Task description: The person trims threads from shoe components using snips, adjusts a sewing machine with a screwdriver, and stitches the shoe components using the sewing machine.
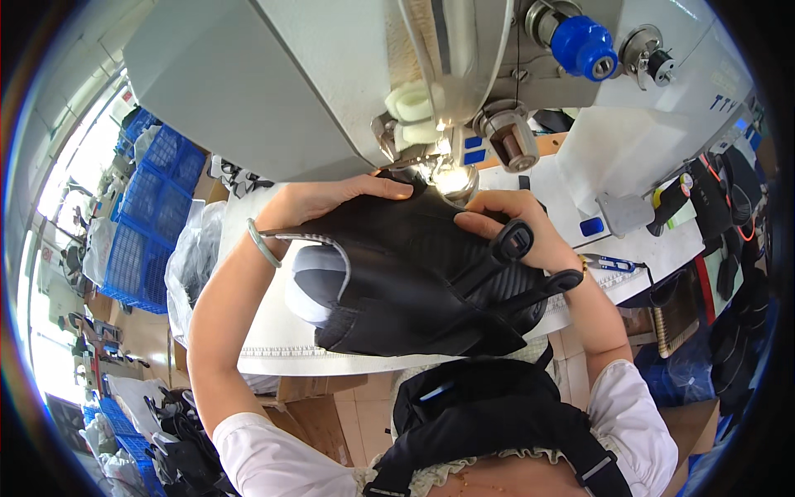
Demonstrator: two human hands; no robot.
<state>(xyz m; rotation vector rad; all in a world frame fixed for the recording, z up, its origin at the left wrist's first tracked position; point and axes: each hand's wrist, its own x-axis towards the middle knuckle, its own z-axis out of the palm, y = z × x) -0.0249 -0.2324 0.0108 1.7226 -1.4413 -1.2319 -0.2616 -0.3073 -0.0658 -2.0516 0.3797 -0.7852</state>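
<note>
Hands down on the black bag [397,286], mid-frame, under a lit sewing machine [240,91]!
Left hand [364,190] at its top edge, right hand [517,222] curled over its right side; whether either's fingers pinch cloth, I can't tell. The white bench [263,327] spreads beneath, cutter [611,264] at right; blue crates [149,224] stack left, tiled floor [368,422] below.

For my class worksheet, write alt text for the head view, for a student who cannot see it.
A person's left fingers and right fingers touch a black bag-like piece beneath a lit sewing machine. It lies on a white table, with blue crates at the left.
</note>
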